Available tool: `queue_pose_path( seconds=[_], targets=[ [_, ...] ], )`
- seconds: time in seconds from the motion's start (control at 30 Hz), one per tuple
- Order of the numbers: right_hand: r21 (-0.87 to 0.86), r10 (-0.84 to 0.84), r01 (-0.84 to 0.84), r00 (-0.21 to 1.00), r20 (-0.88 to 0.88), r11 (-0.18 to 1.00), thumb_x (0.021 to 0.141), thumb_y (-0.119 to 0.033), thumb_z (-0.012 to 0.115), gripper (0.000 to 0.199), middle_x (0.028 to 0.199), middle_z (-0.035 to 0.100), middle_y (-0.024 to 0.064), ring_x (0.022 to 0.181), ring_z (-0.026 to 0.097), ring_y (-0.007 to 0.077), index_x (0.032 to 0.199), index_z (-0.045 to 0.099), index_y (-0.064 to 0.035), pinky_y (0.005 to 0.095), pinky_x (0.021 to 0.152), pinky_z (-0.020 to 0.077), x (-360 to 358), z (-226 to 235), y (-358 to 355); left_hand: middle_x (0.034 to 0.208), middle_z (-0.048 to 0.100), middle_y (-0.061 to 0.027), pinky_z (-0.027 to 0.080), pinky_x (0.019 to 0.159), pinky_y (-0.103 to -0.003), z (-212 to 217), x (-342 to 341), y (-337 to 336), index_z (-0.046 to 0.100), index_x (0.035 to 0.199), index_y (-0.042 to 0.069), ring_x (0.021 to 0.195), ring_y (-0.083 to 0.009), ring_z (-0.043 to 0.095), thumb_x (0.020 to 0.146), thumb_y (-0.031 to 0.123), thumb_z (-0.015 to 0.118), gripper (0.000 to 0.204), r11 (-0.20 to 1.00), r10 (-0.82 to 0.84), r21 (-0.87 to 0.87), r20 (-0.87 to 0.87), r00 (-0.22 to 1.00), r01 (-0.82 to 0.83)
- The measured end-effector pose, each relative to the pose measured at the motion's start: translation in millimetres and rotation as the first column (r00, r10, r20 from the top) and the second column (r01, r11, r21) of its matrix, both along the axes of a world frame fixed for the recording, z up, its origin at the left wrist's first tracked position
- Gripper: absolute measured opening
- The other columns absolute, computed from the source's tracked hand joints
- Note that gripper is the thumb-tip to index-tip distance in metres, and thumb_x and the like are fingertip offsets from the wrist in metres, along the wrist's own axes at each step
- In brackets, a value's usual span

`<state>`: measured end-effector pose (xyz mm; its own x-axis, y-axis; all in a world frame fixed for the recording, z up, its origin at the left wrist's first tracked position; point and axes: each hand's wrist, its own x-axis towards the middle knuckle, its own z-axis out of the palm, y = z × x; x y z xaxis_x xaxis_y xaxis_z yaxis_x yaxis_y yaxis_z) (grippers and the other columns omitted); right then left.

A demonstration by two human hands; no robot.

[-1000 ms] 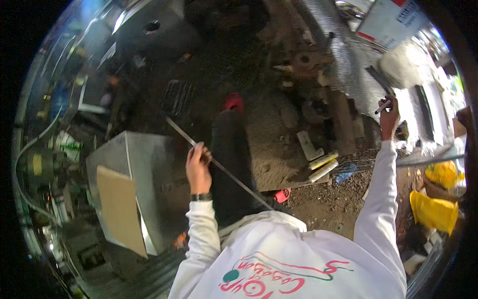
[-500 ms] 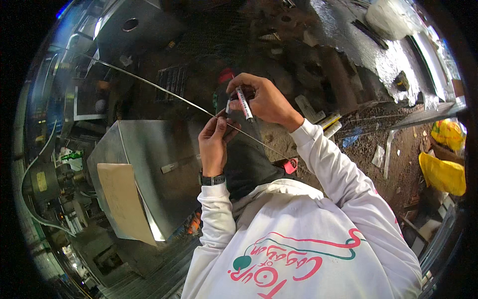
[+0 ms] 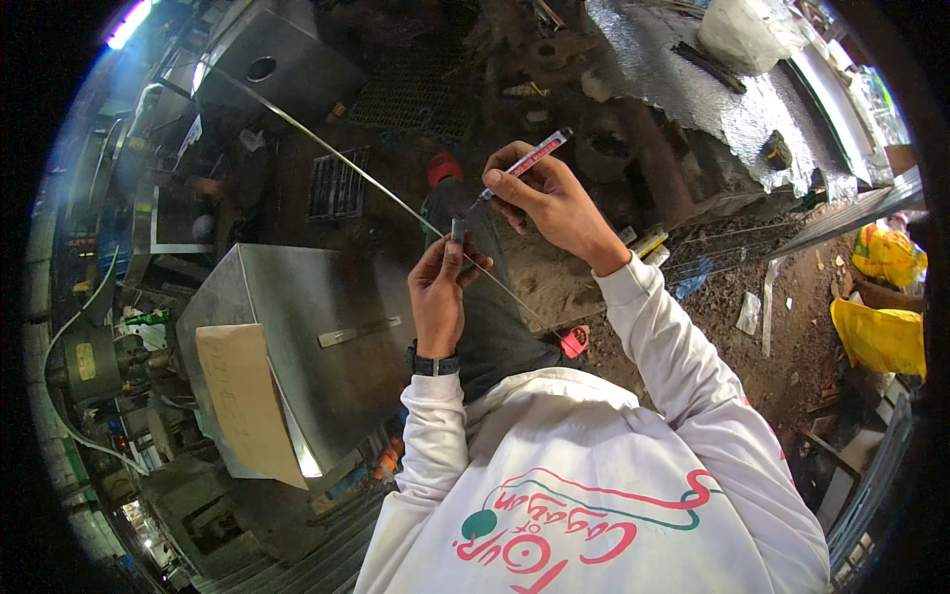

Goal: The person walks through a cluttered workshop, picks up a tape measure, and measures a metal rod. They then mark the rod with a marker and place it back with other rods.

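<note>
In my right hand [image 3: 554, 203] is a slim white-and-red marker [image 3: 542, 152], pinched between thumb and fingers. Its narrow bare tip points down and left, toward my left hand [image 3: 438, 297]. Closed fingers of the left hand hold upright a small grey cylinder that looks like the marker's cap [image 3: 457, 229]. A long thin metal rod [image 3: 341, 158] also crosses these fingers, slanting from the far left down toward my feet. How firmly they grip the rod is partly hidden. Tip and cap are a short gap apart.
Left of my legs stands a large sheet-metal box [image 3: 297, 287] with a cardboard piece [image 3: 242, 396] and a flat metal strip [image 3: 358, 333] on it. Silvery sheeting [image 3: 673, 89] covers a surface at the far right. Yellow bags [image 3: 876, 332] lie on the littered ground.
My right hand has moved up and right, turning the marker so its tip points down-left. The cap now stands in my left hand. The rod has shifted slightly.
</note>
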<state>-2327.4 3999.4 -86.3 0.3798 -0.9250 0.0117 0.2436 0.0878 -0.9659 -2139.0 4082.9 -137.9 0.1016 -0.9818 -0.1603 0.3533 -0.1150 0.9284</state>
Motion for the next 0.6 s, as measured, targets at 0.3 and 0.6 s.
queue_pose_path(
  seconds=[0.3, 0.6],
  targets=[
    [-0.306, 0.009, -0.084, 0.971, -0.240, 0.948, 0.094, -0.024, 0.072, 0.024, 0.087, 0.062, 0.0005, 0.085, 0.055, 0.0061, 0.095, 0.065, -0.0012, 0.0275, 0.074, 0.0464, 1.1, -4.4, 10.3, 0.096, 0.069, -0.0063, 0.059, 0.081, -0.035, 3.3, -11.3, 10.9, 0.068, 0.113, -0.003, 0.085, -0.0186, 0.069, 0.103, 0.025, 0.060, 0.031, 0.998, -0.065, -0.005, 0.036, 0.997, 0.065],
    [-0.198, -0.033, -0.022, 0.961, -0.274, 0.980, 0.094, -0.027, 0.072, 0.027, 0.082, 0.062, -0.0010, 0.081, 0.052, 0.0070, 0.094, 0.067, -0.0002, 0.0270, 0.072, 0.0441, -13.2, 14.9, 0.3, 0.095, 0.069, -0.0062, 0.057, 0.081, -0.033, 8.5, -21.7, 7.6, 0.067, 0.113, -0.002, 0.086, -0.0182, 0.069, 0.103, 0.025, 0.060, 0.030, 0.990, -0.126, -0.060, 0.005, 0.992, 0.126]
  ],
)
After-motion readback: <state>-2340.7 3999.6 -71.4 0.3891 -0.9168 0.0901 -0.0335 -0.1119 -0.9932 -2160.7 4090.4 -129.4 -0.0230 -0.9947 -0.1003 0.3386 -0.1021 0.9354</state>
